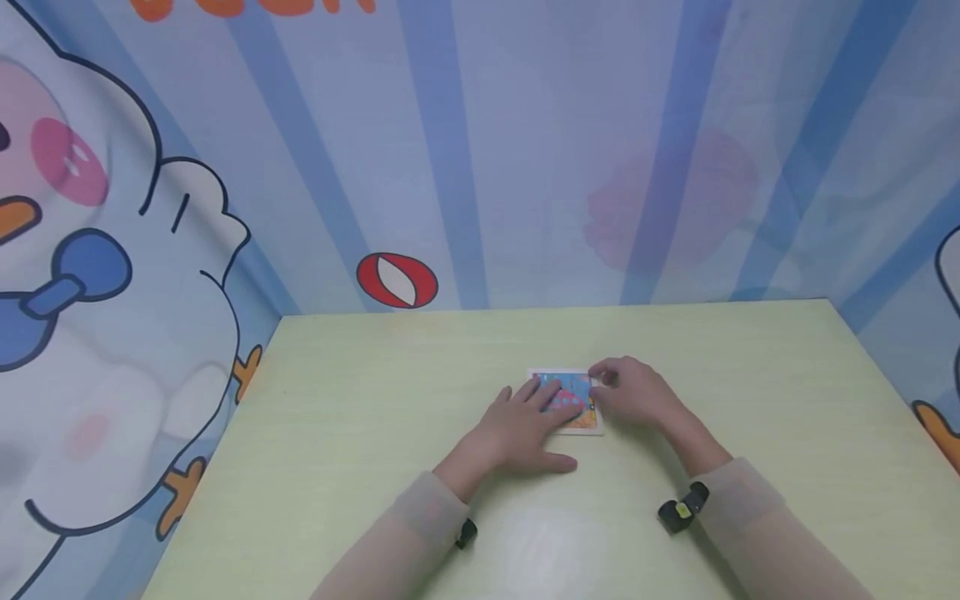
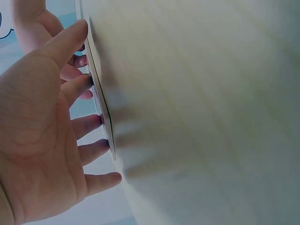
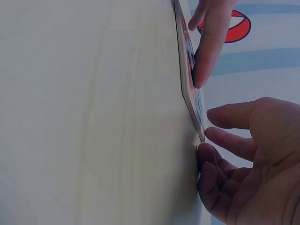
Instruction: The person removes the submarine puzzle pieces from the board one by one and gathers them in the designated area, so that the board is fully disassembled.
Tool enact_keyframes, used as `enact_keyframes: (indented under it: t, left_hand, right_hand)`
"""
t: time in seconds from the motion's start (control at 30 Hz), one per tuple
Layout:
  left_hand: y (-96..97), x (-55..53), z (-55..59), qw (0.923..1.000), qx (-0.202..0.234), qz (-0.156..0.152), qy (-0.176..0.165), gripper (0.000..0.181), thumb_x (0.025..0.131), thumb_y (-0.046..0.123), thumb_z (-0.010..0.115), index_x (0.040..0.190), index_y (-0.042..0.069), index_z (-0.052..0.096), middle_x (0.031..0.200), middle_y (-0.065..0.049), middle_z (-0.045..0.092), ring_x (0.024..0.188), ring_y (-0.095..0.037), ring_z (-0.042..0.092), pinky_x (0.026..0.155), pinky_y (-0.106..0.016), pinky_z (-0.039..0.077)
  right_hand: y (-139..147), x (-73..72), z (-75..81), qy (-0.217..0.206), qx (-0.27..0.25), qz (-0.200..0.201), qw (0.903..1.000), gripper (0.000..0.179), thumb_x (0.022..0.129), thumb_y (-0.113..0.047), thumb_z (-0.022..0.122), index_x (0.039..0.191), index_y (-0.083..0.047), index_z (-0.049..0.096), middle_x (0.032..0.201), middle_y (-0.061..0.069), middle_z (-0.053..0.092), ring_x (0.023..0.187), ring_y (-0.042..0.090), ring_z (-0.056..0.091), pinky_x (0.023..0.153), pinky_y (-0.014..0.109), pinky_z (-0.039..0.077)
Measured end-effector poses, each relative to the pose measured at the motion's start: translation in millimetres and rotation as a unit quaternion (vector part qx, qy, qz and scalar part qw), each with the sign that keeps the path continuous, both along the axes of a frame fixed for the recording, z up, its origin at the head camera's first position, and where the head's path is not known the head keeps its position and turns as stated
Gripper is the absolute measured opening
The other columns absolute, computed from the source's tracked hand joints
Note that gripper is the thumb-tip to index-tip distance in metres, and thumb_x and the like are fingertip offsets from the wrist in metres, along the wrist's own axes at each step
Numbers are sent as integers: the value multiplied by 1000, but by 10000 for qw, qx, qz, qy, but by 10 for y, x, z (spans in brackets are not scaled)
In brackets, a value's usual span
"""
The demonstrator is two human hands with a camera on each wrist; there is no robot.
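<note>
Board (image 1: 577,384): one unit, lying flat on the one table (image 1: 337,417), right of centre and below mid-height in the head view. With it we count one left hand (image 1: 525,429), one right hand (image 1: 636,392), two pale sleeves (image 1: 757,510) and two black wrist cameras (image 1: 677,516). The camera at the right wrist shows a small yellow-green patch.

Behind the table we record one blue striped backdrop (image 1: 525,125). On it we note one red-and-white ball (image 1: 396,281), left of centre just above the table's far edge; one large white figure (image 1: 183,292) along the left of the frame; and orange lettering (image 1: 283,7), cut off at the upper left.

Appearance of the board: thin, with a white border and a pale side edge. We see blue across the top of its printed face, pink with light dots toward the middle, and yellow-orange at the lower right. The left hand covers much of the print, so we cannot describe it whole.

Grip, left: wide, fingers spread over the board and touching it, thumb out below its near edge. Grip, right: narrow, thumb and forefinger at the board's upper-right corner, other fingers curled. We cannot tell whether they pinch it.
</note>
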State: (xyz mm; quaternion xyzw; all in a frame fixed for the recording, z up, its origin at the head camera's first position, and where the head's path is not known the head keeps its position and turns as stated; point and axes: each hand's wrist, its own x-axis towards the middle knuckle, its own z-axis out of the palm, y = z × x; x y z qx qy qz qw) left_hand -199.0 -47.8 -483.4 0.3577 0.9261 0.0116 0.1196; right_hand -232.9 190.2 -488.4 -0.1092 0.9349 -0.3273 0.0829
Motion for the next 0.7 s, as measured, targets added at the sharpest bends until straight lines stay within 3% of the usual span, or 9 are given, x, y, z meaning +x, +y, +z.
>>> enact_keyframes:
  t: [0.23,0.7]
  left_hand:
    - [18,6,20,9999,-5,80,-94,80,95,73,55,164,41,29,173,-5,15,158,-34,10,118,-65,26]
    - [31,15,28,9999,-53,106,-23,79,96,71,55,164,42,28,173,-3,16,158,-33,11,115,-66,30]
  right_hand:
    - [-21,23,24,-94,-37,3,9999,41,98,-25,66,133,-5,67,124,23,67,117,43,61,98,61,47]
    - [-65,7,7,-193,-294,29,9994,37,98,-23,65,127,0,70,128,23,67,123,45,59,102,61,46]
